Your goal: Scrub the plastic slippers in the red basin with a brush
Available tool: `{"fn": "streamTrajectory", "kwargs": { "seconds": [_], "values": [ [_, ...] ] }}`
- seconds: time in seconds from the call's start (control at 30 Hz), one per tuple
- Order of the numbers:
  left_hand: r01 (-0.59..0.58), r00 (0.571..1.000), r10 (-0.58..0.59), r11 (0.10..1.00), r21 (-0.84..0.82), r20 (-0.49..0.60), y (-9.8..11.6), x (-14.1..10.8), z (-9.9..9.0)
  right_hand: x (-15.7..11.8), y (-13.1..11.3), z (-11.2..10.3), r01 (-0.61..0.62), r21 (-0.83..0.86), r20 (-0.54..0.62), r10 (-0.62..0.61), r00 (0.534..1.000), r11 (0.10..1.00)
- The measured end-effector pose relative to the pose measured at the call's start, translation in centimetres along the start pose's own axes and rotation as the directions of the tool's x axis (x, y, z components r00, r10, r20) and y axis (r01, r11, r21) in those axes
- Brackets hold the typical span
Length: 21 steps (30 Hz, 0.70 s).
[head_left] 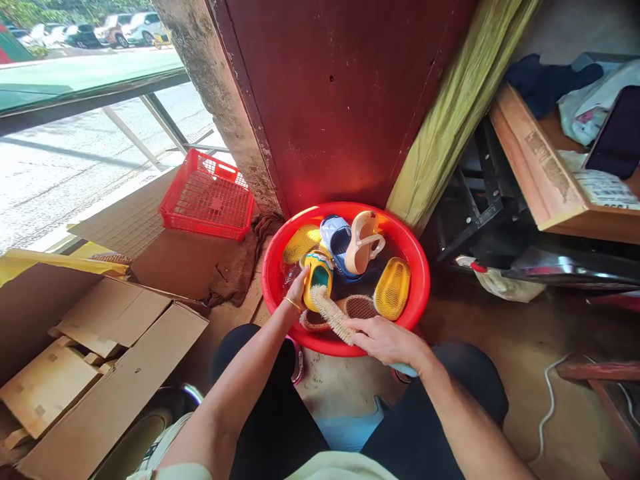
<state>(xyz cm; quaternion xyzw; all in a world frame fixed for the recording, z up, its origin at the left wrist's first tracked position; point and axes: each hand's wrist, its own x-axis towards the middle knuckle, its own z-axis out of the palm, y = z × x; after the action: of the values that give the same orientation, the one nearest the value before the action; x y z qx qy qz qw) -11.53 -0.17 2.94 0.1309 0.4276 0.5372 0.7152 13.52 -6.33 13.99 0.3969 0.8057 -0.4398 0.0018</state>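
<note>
A red plastic basin (pixel 420 267) with water stands on the floor between my knees. In it lie several small shoes: a yellow and teal slipper (pixel 318 279), a blue one (pixel 336 237), a beige sandal (pixel 361 247), and yellow soles (pixel 393 288). My left hand (pixel 298 288) grips the yellow and teal slipper at its side. My right hand (pixel 386 341) holds a scrubbing brush (pixel 331 313) with pale bristles, laid against that slipper's lower end.
A red mesh basket (pixel 207 197) sits on the floor at the left, beside a brown rag (pixel 240 263). Open cardboard boxes (pixel 85 360) fill the near left. A dark red door (pixel 345 93) stands behind the basin; a wooden shelf (pixel 540 167) and cable (pixel 550 400) are at the right.
</note>
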Motion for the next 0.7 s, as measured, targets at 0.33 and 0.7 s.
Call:
{"fn": "streamTrajectory", "kwargs": {
  "seconds": [0.33,0.7],
  "values": [
    [-0.247,0.951,0.299,0.885,0.395,-0.075,-2.8,0.6,0.8,10.8,0.8,1.8,-0.224,-0.076,-0.284,0.194,0.939,0.972],
    [-0.292,0.800,0.504,0.801,0.524,-0.325,0.1,3.9,-0.9,2.0,2.6,-0.6,0.064,0.222,0.067,-0.081,0.994,0.973]
  ]
}}
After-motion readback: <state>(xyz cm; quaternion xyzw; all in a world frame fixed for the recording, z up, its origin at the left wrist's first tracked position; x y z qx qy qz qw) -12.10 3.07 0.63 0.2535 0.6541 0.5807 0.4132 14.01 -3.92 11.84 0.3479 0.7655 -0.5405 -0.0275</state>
